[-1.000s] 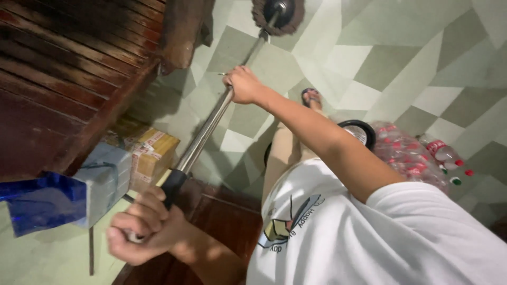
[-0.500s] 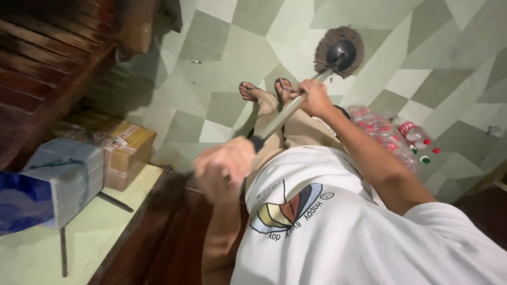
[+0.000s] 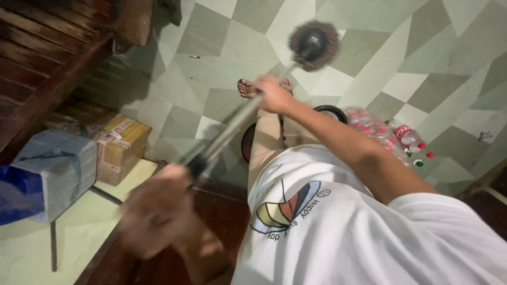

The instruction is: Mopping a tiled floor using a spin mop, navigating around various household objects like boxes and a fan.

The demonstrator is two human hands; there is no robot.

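Since half a second ago, the round dark mop head [image 3: 315,45] has been swung leftward across the green-and-cream tiled floor [image 3: 222,47], so another patch, ahead of the sandalled feet, is being wiped. The long grey metal mop handle [image 3: 232,126] is wrapped mid-shaft by the closed fingers of the right hand [image 3: 272,94]. The left hand [image 3: 158,208] is blurred at the black end grip; its fingers cannot be told exactly. A brown cardboard box [image 3: 119,148] is seen near the wooden wall.

Left hand [image 3: 158,211] (motion-blurred), grip indistinct
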